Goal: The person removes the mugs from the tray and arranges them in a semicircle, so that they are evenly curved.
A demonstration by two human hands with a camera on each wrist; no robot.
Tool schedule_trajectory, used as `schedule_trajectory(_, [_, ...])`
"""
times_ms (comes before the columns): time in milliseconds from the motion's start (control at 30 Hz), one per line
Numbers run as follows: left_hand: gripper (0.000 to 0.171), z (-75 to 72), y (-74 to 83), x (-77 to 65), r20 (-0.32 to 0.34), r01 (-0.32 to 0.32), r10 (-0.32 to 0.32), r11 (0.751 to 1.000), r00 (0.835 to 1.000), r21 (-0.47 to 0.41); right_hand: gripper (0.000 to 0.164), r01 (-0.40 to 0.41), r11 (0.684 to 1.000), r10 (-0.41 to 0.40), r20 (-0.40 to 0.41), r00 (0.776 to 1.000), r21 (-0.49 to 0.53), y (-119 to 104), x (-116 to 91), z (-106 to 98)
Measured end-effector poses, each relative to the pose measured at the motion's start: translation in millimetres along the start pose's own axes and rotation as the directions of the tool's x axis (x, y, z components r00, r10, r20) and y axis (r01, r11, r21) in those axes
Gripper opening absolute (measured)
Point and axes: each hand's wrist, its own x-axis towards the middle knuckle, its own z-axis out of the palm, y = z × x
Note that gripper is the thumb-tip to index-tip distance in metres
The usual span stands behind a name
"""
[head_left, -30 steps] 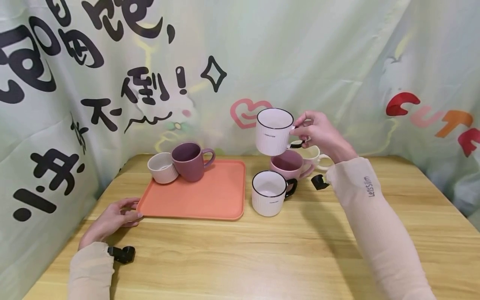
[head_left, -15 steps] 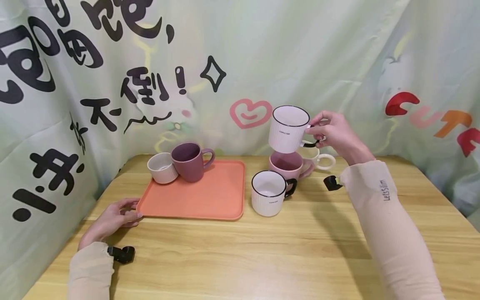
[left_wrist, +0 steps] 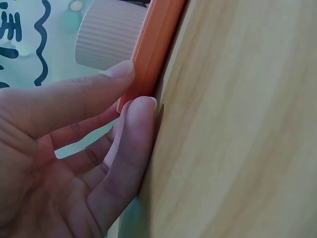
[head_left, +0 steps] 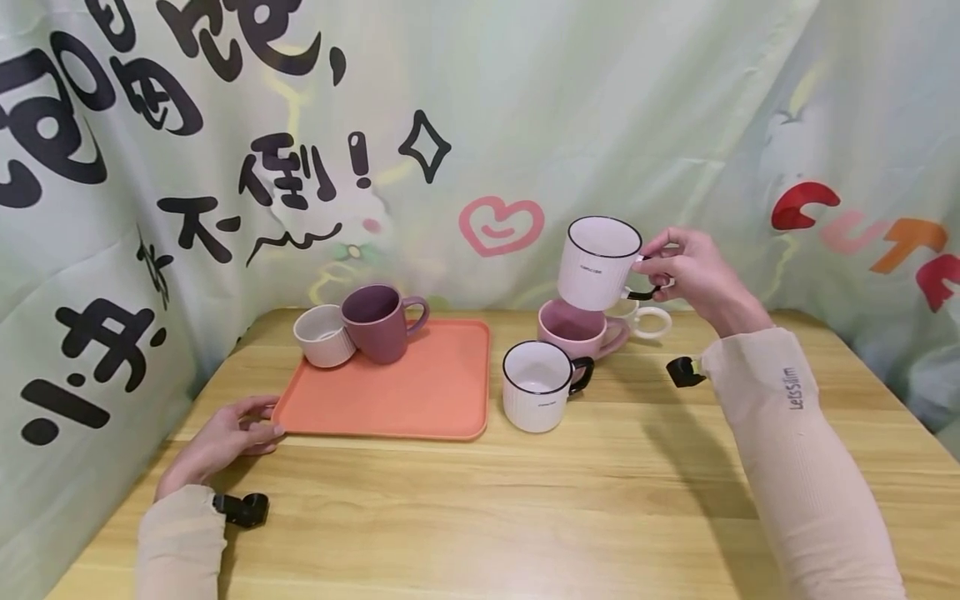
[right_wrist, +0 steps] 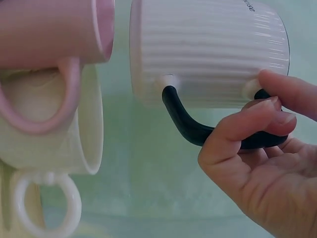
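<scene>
My right hand (head_left: 693, 271) pinches the black handle (right_wrist: 190, 124) of a white ribbed mug (head_left: 597, 265) with a black rim. That mug hangs upright in the air, above and behind the pink mug (head_left: 572, 329) in the head view. My left hand (head_left: 228, 435) grips the near left corner of the orange tray (head_left: 420, 392), thumb and fingers at its edge in the left wrist view. On the tray's far left part stand a small ribbed off-white cup (head_left: 324, 337) and a purple mug (head_left: 381, 329), side by side.
A second white mug (head_left: 534, 400) with a black handle stands right of the tray. Behind the pink mug is a cream mug (right_wrist: 89, 119) with a ring handle, partly hidden in the head view. A printed curtain (head_left: 675, 100) hangs behind the wooden table (head_left: 450, 517).
My right hand has carried the white ribbed mug to the right, from over the pink mug's left side toward the cream mug. My left hand stays at the tray corner.
</scene>
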Motion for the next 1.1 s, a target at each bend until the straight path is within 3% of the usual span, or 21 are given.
schedule_trajectory(267, [0.064, 0.7, -2.5, -2.5, -0.008, 0.004, -0.004, 1.000, 1.000, -0.001, 0.013, -0.013, 0.999, 0.014, -0.022, 1.000, 0.047, 7.4, -3.6, -8.0])
schedule_trajectory(1100, [0.065, -1.2, -2.5, 1.7, 0.000, 0.000, 0.000, 1.000, 1.000, 0.010, 0.012, -0.032, 0.999, 0.024, -0.171, 0.985, -0.044, 21.7, -12.1, -34.4])
